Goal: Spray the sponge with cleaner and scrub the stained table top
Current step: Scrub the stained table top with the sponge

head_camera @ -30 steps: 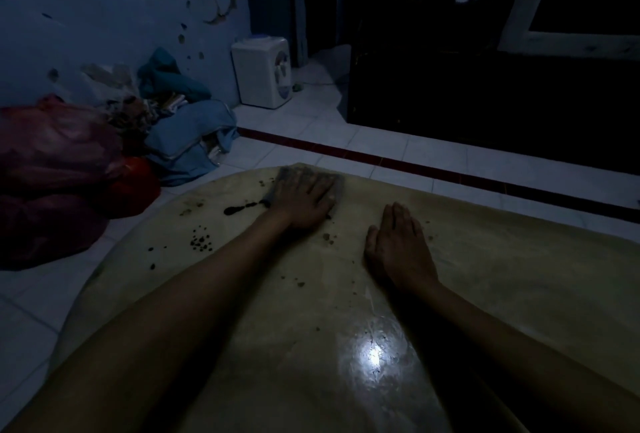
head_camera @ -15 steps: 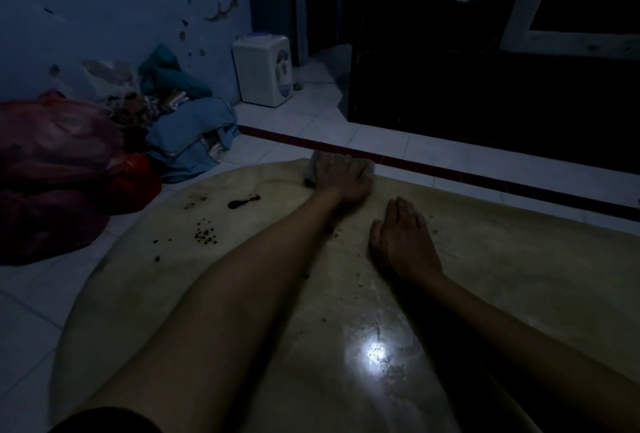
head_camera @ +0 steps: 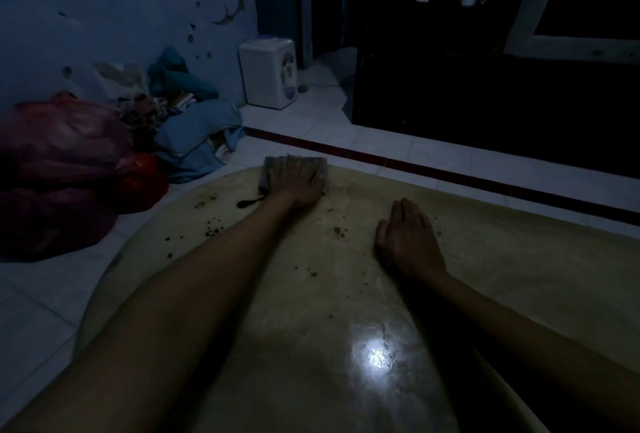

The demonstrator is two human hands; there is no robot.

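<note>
A round yellowish table top [head_camera: 502,259] fills the lower view in dim light. My left hand [head_camera: 296,183] presses flat on a grey sponge [head_camera: 266,174] at the table's far edge. Just left of the sponge lies a dark liquid stain [head_camera: 246,203], and dark crumbs [head_camera: 212,229] dot the surface nearer the left rim. More specks [head_camera: 341,231] sit between my hands. My right hand [head_camera: 410,237] rests flat on the table, fingers together, holding nothing. No cleaner bottle is in view.
On the white tiled floor to the left lie red plastic bags [head_camera: 65,155] and a pile of blue clothes [head_camera: 201,134]. A small white appliance [head_camera: 270,74] stands by the blue wall. A dark cabinet [head_camera: 485,93] rises behind the table.
My left hand slid the sponge right along the far edge, then back left toward the dark stain. The right hand stayed flat in place.
</note>
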